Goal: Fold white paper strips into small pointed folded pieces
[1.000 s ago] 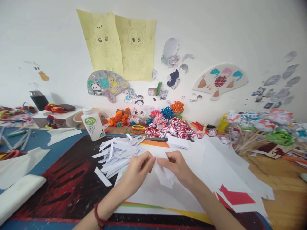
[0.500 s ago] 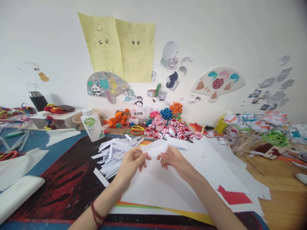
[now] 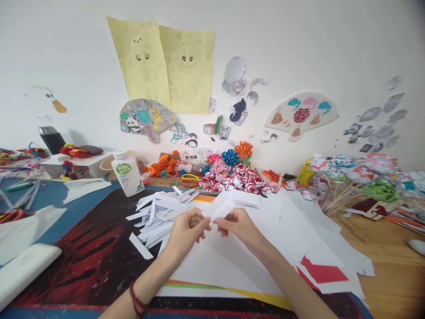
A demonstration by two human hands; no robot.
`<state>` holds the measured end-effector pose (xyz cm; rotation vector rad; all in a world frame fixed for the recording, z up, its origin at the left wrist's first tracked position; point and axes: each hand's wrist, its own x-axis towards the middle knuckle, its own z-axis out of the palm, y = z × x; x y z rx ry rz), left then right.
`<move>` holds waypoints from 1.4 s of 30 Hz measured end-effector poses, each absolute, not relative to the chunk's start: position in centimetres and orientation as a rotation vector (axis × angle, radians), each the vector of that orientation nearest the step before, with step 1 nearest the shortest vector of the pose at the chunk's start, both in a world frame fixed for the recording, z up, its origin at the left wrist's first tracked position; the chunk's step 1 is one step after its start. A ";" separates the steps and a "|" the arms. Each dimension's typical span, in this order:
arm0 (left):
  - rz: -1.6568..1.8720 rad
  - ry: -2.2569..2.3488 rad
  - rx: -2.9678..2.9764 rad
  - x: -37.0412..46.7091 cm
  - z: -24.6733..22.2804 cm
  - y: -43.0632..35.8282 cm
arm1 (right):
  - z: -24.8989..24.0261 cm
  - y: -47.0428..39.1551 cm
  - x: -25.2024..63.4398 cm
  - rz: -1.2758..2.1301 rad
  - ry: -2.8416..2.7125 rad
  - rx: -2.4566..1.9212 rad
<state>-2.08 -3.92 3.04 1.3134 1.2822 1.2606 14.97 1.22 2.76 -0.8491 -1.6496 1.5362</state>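
Observation:
Between my hands is a small white piece of paper [image 3: 223, 204], hard to tell apart from the white sheets behind it. My left hand [image 3: 192, 225] pinches its lower left side, fingers curled. My right hand [image 3: 235, 222] pinches it close by, with a narrow gap between the two sets of fingertips. Beneath them lie large white sheets [image 3: 229, 270]. Left of my left hand is a loose pile of white paper strips [image 3: 156, 217].
A white bottle [image 3: 128, 175] stands behind the strips. Red and white paper flowers [image 3: 245, 179] lie along the wall. A white case [image 3: 29, 274] is at the lower left, and red paper [image 3: 325, 271] at the right. Flowers on sticks [image 3: 361, 173] stand at the back right.
My hands have come closer together and the paper between them has changed its tilt. More red paper shows beside my right forearm.

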 end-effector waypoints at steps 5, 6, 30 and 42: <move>1.185 1.281 1.375 -2.3 3.1 -4.0 | 2.3 1.0 14.6 1.560 -1.660 -0.818; 1.176 1.273 1.386 -2.3 3.2 -4.0 | 2.2 1.0 14.6 1.560 -1.653 -0.811; 1.240 1.310 1.312 -2.0 4.0 -4.4 | 2.7 2.1 15.9 1.525 -1.600 -0.871; 1.329 1.309 1.274 -2.1 4.2 -4.5 | 3.2 2.1 16.1 1.546 -1.550 -0.869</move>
